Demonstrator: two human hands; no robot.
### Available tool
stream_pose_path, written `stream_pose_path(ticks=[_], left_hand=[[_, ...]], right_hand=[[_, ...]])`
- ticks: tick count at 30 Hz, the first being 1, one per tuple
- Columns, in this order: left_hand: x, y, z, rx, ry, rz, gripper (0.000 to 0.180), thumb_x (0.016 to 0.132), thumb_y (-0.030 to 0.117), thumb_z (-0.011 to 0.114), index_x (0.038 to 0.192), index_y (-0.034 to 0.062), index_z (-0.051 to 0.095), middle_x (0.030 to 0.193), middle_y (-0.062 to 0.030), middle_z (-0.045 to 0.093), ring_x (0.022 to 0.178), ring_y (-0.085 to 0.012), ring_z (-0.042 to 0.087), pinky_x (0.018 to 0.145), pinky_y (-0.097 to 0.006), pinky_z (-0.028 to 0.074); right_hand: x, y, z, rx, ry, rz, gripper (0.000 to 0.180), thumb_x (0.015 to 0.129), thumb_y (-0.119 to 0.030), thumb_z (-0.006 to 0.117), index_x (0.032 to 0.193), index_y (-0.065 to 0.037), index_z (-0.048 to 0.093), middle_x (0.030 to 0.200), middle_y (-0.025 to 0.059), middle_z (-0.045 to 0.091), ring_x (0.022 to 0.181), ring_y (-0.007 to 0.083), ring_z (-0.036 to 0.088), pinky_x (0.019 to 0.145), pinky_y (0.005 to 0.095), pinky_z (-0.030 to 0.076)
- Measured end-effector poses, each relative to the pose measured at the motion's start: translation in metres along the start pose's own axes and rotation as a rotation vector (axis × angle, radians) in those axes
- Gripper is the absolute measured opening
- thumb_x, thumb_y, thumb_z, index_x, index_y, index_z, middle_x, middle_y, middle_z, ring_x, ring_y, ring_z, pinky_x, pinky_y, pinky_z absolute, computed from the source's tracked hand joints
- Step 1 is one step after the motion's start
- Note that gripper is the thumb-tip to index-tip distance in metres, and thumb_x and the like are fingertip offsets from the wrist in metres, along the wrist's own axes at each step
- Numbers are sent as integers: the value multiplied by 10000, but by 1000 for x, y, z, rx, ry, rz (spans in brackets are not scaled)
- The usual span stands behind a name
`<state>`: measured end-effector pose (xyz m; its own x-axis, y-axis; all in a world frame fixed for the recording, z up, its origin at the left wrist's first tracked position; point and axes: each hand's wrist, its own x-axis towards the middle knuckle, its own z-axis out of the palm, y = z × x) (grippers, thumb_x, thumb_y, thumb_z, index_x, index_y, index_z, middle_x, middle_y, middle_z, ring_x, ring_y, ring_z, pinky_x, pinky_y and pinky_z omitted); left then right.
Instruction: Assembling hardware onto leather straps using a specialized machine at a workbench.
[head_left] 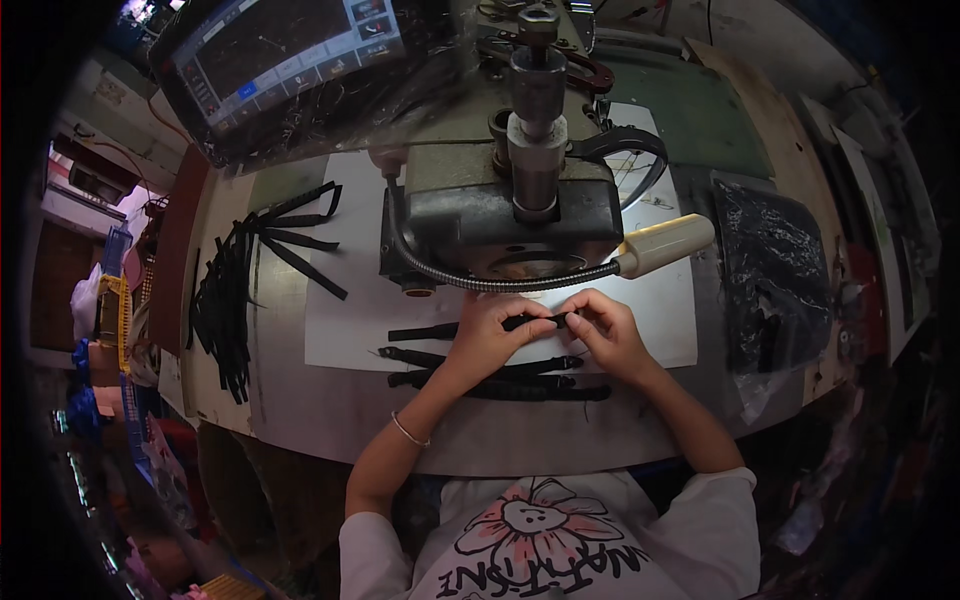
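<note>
My left hand (490, 338) and my right hand (608, 336) meet in front of an industrial sewing machine (505, 215). Between them, thumbs and fingertips pinch a narrow black fabric strip (422, 332), whose free end sticks out to the left of my left hand. The strip's right end lies in the fingers of my right hand and is partly covered. Just below my wrists, several more black strips (545, 388) lie side by side on the table. The machine's needle area is hidden behind its head and my fingers.
A heap of black strips (228, 300) lies at the left. White paper (345, 325) covers the table's middle. A clear plastic bag with black contents (770, 270) is at the right. A lamp (668, 247) on a flexible neck crosses the machine's front; a screen (290, 65) stands at upper left.
</note>
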<state>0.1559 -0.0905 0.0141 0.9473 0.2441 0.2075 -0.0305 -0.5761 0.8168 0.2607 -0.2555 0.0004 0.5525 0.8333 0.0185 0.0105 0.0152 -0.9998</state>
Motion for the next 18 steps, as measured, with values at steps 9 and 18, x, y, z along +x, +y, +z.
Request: stream_pose_path(ticks=[9, 18], left_hand=[[0, -2, -4, 128, -26, 5, 178, 728, 238, 716, 819, 90, 673, 768, -21, 640, 807, -164, 540, 858, -296, 330], [4, -40, -8, 507, 123, 305, 282, 736, 208, 694, 997, 114, 644, 957, -53, 631, 900, -241, 576, 796, -346, 454]], right_hand=[[10, -1, -4, -299, -52, -144, 110, 832, -99, 599, 877, 1, 588, 739, 30, 585, 598, 57, 493, 541, 206, 409], [57, -10, 0, -110, 68, 212, 110, 768, -55, 632, 839, -9, 562, 689, 30, 571, 603, 74, 495, 558, 248, 415]])
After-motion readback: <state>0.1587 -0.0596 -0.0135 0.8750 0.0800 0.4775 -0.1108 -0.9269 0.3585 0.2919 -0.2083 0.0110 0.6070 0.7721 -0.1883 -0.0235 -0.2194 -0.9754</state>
